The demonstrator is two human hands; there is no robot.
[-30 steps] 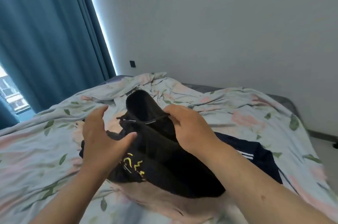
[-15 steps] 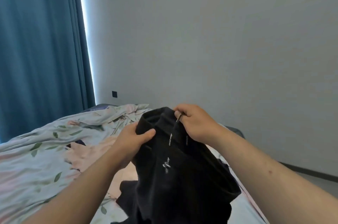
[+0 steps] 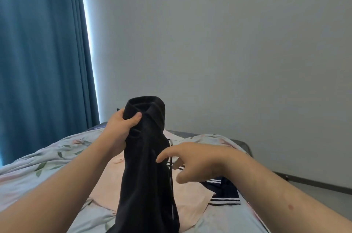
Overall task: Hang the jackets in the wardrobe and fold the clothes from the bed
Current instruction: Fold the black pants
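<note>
Left grip point(image 3: 122, 128) curled tight round top of black garment point(image 3: 148, 166), held upright over bed point(image 3: 57, 156), lower end hanging in front of pink garment point(image 3: 106, 181). Right grip point(image 3: 194, 160) loose & spread, holding nothing, just beside garment's drawstring point(image 3: 170, 163). Navy striped piece point(image 3: 224, 192) lies on bed below it.

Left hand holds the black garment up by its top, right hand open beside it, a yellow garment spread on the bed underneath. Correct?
Not quite: the head view shows a pink garment, not a yellow one, spread on the bed. Otherwise right: the left hand holds the black garment up by its top, the right hand open beside it.
</note>
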